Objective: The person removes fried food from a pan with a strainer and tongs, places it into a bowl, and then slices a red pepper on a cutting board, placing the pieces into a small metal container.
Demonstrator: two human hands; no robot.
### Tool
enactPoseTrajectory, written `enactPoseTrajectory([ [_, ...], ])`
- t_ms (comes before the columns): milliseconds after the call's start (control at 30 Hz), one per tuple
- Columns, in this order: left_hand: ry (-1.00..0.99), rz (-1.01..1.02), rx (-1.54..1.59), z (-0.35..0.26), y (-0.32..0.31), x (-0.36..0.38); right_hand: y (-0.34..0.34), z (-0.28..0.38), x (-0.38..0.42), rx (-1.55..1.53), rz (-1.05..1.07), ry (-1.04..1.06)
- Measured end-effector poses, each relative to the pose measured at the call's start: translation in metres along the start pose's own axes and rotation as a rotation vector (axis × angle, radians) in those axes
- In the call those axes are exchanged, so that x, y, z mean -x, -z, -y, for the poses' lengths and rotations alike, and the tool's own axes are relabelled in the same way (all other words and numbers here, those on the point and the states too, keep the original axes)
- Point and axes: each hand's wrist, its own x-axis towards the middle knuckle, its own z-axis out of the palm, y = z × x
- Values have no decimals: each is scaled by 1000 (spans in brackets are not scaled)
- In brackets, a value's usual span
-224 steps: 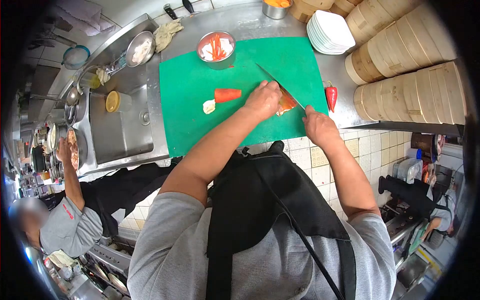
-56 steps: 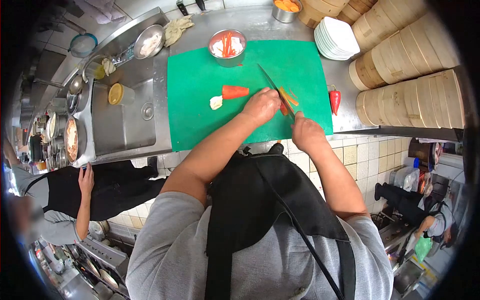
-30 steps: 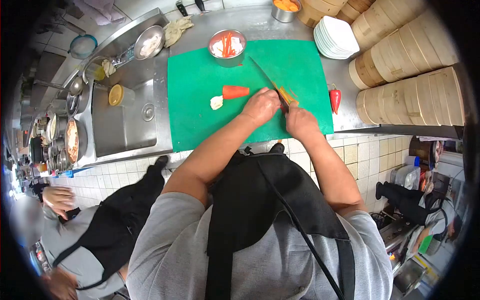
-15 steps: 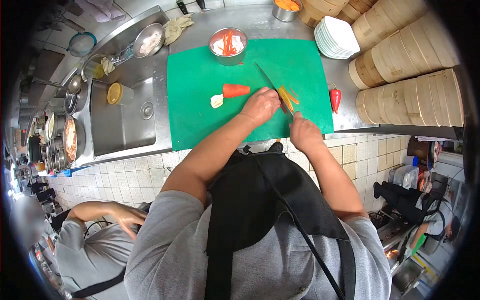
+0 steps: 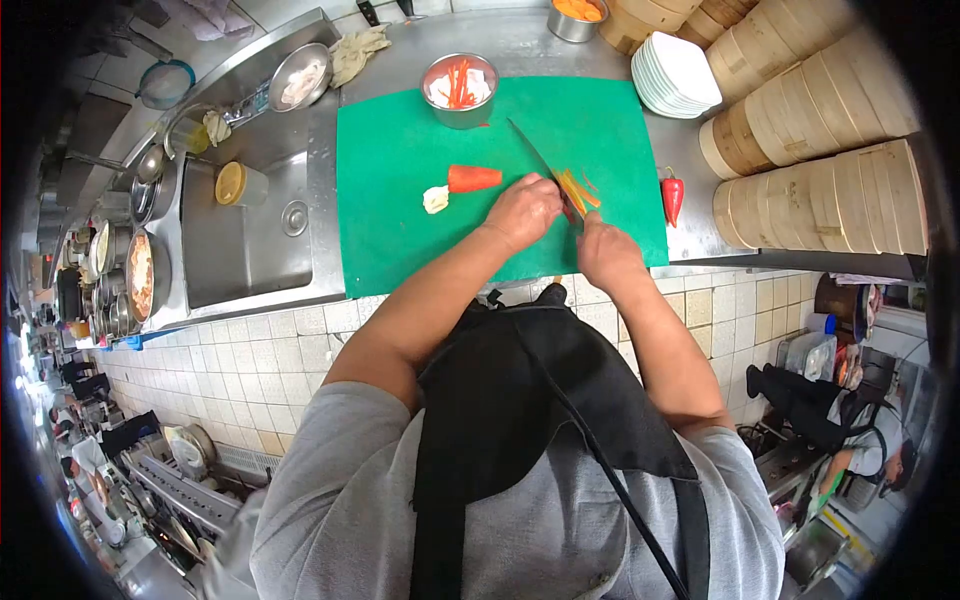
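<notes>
My right hand (image 5: pixel 609 254) is closed round the handle of a knife (image 5: pixel 534 150), its blade pointing up and left over the green cutting board (image 5: pixel 420 245). Curled fingers of my left hand (image 5: pixel 524 211) press beside the blade; what lies under them is hidden. Thin orange and yellow strips (image 5: pixel 577 188) lie right of the blade. A carrot piece (image 5: pixel 474 179) and a small pale lump (image 5: pixel 436 200) rest left of my hands. Near the board's far edge stands a metal bowl (image 5: pixel 459 114) with red strips on something white.
Bamboo steamers (image 5: pixel 820 208) are stacked at the right, with white plates (image 5: pixel 672 75) and a red pepper (image 5: pixel 673 200) beside the board. A sink (image 5: pixel 245 265) with a yellow-lidded tub (image 5: pixel 230 184) is at the left. Another person (image 5: pixel 860 430) stands far right.
My right hand and the knife have shifted slightly up and left. My left hand keeps its place. The co-worker at the lower left has mostly moved out of view.
</notes>
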Motion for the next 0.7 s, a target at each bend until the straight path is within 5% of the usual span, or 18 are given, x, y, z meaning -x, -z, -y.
enactPoseTrajectory([
  [700,11,-38,17,-1,-2,3,-7,-3,0,-33,4,-6],
])
